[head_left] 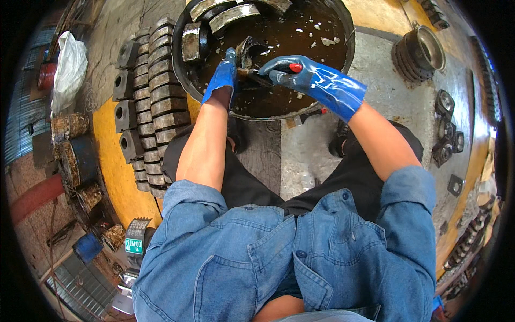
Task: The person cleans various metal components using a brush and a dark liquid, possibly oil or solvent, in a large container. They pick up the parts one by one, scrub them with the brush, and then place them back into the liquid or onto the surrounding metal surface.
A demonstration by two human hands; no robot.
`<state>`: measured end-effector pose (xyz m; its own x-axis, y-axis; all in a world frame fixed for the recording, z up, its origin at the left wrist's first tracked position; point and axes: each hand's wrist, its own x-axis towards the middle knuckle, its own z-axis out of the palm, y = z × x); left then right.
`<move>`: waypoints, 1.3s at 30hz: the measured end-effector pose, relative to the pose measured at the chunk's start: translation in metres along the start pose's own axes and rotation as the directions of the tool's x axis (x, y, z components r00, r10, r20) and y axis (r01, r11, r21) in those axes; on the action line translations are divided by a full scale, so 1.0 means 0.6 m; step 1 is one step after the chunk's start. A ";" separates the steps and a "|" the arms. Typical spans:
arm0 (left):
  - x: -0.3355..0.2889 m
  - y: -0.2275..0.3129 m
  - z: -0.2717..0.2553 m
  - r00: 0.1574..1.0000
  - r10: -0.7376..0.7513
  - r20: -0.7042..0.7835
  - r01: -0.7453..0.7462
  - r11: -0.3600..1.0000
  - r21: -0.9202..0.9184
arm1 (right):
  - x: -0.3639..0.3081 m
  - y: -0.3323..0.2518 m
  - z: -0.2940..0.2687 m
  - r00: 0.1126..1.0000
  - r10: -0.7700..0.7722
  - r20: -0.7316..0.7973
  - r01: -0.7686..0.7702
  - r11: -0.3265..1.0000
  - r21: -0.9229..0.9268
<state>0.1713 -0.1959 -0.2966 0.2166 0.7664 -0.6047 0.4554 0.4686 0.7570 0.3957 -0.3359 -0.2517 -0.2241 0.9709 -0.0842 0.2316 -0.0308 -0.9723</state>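
Both my hands wear blue rubber gloves over a round black basin [177,64] of murky brown liquid. My left hand [224,75] is closed on a wet, curved metal part [245,52], thumb up along its side. My right hand [300,75] is wrapped round a tool with a red handle end [295,68], seemingly a brush. Its dark working end reaches to the lower edge of the metal part, where the fingers partly hide it. Several thick curved metal segments [234,17] rest in the basin at its far left.
Stacked rows of curved metal segments [169,91] and square dark blocks with holes [125,115] stand left of the basin. To the right are a metal ring-shaped housing [421,53] and several small dark parts [444,129]. A red-ended brush [310,115] lies by the basin's near rim.
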 end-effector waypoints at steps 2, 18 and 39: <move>-0.026 0.010 0.004 0.999 0.013 0.052 -0.007 0.993 -0.121 | -0.009 -0.027 -0.015 0.995 0.094 0.036 -0.091 0.993 -0.078; -0.022 0.006 -0.004 0.990 0.131 -0.051 -0.116 0.965 0.235 | -0.005 0.024 -0.011 0.953 0.303 -0.003 -0.302 0.951 0.066; -0.011 -0.002 0.004 0.983 0.134 0.126 -0.112 0.980 -0.164 | 0.009 0.002 -0.023 0.977 0.056 -0.207 -0.104 0.969 -0.226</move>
<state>0.1710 -0.2026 -0.2942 0.3824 0.7607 -0.5245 0.2808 0.4451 0.8503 0.4079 -0.3272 -0.2501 -0.0096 0.9957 -0.0916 0.4617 -0.0768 -0.8837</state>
